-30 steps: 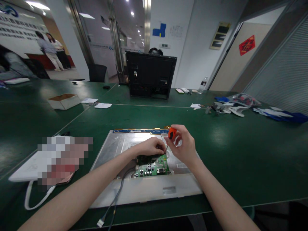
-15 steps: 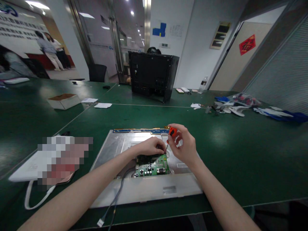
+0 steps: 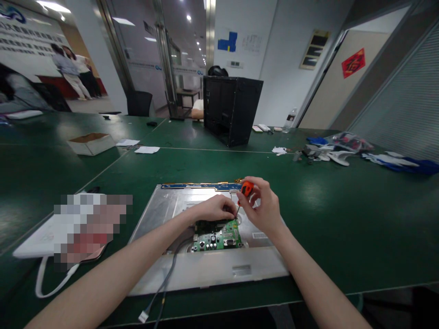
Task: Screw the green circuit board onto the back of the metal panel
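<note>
My right hand (image 3: 265,203) is closed round the orange and black handle of a small screwdriver (image 3: 246,188). The screwdriver slants, its thin shaft pointing down to the upper right corner of a green circuit board (image 3: 214,240). Beside that tip, the curled fingers of my left hand (image 3: 217,208) are pinched together; whatever they hold is hidden. The board is on the silver metal back of a display panel (image 3: 192,269). A blue circuit strip (image 3: 195,186) runs along the panel's far edge. Grey cables (image 3: 173,265) trail from the board's left side over the near edge, ending in a white connector.
A black box-shaped casing (image 3: 233,109) stands across the green table, a person's arm (image 3: 198,109) behind it. To the left are a white device (image 3: 37,237) with a cable and an open carton (image 3: 92,145). Gloves and a plastic bag (image 3: 350,141) lie right.
The black casing at the back has turned and shifted right, and an arm now shows beside it. My hands and the screwdriver stay almost in place; the handle has rotated slightly.
</note>
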The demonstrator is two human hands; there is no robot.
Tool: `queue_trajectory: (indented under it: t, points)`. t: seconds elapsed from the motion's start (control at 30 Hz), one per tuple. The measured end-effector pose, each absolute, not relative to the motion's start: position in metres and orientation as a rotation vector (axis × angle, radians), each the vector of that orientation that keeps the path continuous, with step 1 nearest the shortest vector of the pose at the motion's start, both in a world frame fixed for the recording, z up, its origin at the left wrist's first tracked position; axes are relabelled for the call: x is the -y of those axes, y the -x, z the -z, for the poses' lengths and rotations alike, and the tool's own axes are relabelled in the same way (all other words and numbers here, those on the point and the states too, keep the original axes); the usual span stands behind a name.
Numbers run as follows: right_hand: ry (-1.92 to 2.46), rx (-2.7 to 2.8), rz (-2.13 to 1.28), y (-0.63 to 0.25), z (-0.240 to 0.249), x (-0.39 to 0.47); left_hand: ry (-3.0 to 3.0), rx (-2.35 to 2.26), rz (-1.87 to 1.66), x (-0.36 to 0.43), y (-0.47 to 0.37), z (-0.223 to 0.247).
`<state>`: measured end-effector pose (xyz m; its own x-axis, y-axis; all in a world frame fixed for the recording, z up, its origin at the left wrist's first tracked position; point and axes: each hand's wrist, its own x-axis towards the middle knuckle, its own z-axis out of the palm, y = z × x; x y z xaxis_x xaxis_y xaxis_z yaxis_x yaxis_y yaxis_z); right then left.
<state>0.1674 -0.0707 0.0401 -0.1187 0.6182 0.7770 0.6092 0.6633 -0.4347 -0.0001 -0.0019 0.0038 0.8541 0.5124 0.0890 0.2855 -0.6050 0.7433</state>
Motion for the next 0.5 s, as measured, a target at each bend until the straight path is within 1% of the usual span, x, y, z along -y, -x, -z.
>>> queue_trajectory:
  t: [0.2,0.5]
  points:
    - [0.913,1.856,-0.034,-0.1668,-0.0485,0.0727,-2.259,-0.581,-0.367,0.0010,0.0000,-0.0023]
    - [0.962,1.825,-0.023,-0.1672,-0.0452,0.0719,-2.256,-0.570,-0.378,0.0014,0.0005,-0.0027]
